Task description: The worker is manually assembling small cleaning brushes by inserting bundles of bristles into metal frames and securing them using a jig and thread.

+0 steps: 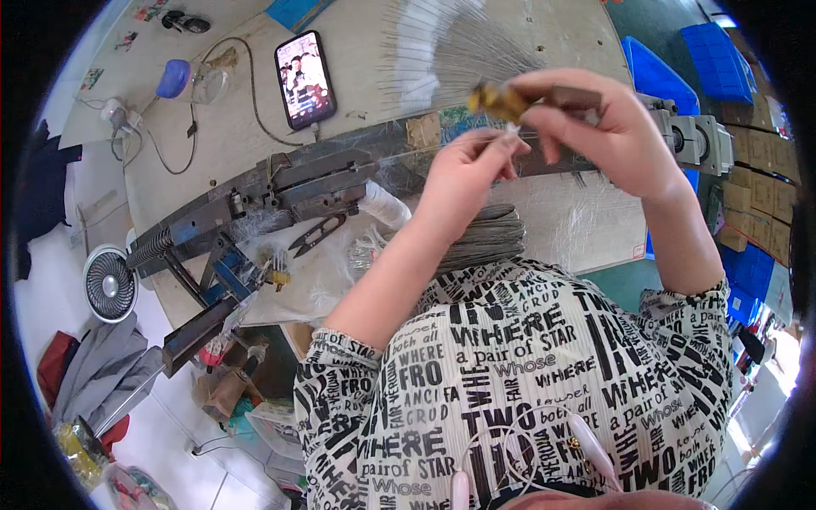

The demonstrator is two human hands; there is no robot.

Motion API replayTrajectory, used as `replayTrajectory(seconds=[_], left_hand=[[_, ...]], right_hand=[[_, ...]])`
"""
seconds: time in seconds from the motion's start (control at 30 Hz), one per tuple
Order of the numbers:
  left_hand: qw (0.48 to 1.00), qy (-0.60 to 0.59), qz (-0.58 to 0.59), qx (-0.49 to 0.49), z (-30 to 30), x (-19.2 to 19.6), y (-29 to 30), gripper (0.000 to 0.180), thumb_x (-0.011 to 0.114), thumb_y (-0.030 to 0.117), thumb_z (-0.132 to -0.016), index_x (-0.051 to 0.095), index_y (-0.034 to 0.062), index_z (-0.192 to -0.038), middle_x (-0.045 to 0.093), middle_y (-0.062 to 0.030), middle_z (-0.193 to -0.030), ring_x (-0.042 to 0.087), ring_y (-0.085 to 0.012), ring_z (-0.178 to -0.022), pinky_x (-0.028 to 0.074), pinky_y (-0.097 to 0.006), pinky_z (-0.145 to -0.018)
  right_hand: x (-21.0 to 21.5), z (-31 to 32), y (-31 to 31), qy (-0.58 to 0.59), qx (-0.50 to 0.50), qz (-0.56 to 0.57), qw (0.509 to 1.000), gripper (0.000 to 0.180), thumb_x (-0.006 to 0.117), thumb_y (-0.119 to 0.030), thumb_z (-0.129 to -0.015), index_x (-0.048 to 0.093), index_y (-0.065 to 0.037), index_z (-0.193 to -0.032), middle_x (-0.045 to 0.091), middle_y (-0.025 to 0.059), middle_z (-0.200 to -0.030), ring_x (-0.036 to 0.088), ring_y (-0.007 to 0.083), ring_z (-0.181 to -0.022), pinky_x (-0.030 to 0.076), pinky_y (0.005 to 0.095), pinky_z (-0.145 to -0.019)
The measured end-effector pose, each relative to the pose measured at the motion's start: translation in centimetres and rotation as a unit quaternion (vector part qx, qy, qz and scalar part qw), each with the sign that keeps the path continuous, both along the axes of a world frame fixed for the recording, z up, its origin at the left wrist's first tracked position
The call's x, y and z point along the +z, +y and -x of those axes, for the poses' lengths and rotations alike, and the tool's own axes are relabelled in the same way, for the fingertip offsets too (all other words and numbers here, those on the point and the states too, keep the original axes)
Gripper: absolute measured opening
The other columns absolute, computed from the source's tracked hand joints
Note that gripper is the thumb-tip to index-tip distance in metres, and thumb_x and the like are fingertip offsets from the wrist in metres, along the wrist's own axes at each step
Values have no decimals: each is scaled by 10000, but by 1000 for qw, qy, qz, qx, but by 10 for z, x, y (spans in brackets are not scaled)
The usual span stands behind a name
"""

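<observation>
My right hand (595, 127) is closed round a small hand tool with a yellow, brass-like head (500, 103) and a brown handle, blurred by motion. Just below it, the fingertips of my left hand (476, 166) are pinched together around a thin wire whose end carries a small white tip (512, 128). The wire runs leftward above a long dark metal rail (319, 174). Under my left wrist lies a thick bundle of grey wires (493, 238), close against my body. More thin wires (463, 51) fan out loosely on the far side of the table.
A white thread cone (384, 205) and black thread snips (319, 235) lie left of my left forearm. A lit phone (305, 81) is on the table (365, 68), with a cable behind it. Blue bins (659, 72) stand at right, a small fan (110, 284) at left.
</observation>
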State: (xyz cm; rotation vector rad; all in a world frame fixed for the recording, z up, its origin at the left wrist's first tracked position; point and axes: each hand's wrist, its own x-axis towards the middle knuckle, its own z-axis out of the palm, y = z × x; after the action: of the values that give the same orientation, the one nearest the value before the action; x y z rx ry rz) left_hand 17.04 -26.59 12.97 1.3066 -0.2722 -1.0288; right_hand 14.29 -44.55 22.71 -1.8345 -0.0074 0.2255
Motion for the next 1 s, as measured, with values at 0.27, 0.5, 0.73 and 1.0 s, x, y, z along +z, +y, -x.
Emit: replayTrajectory(seconds=[0.27, 0.5, 0.73, 1.0], left_hand=[[922, 217, 75, 313, 17, 13, 44, 285, 564, 275, -994, 614, 2, -1062, 577, -4, -838, 546, -97, -798, 448, -248, -748], [931, 232, 100, 264, 16, 12, 56, 375, 521, 346, -1004, 564, 2, -1148, 601, -48, -948, 588, -151, -904, 474, -294, -830], [841, 368, 281, 280, 9, 21, 55, 693, 375, 514, -1004, 368, -79, -1363, 473, -224, -1343, 437, -288, -1308, 313, -422, -1152], [849, 345, 287, 278, 9, 23, 54, 660, 357, 524, -1007, 403, -23, -1374, 485, -151, -1370, 465, -239, -1276, 354, -387, -1113]], right_hand=[[-51, -35, 27, -116, 99, 238, 959, 235, 631, -7, -866, 645, -1, -1101, 630, 112, -1005, 625, 253, -899, 489, 318, -787], [-54, -36, 44, -128, 132, 219, 958, 213, 621, -14, -841, 636, 4, -1053, 640, 132, -941, 617, 308, -887, 492, 365, -779], [-35, -30, 35, -120, 89, 197, 969, 188, 632, -31, -831, 655, -22, -1017, 597, 124, -1016, 602, 304, -901, 491, 377, -796], [-29, 4, 51, -337, 109, 442, 824, 229, 679, -100, -742, 681, -142, -968, 610, 0, -950, 578, 169, -898, 399, 391, -873]])
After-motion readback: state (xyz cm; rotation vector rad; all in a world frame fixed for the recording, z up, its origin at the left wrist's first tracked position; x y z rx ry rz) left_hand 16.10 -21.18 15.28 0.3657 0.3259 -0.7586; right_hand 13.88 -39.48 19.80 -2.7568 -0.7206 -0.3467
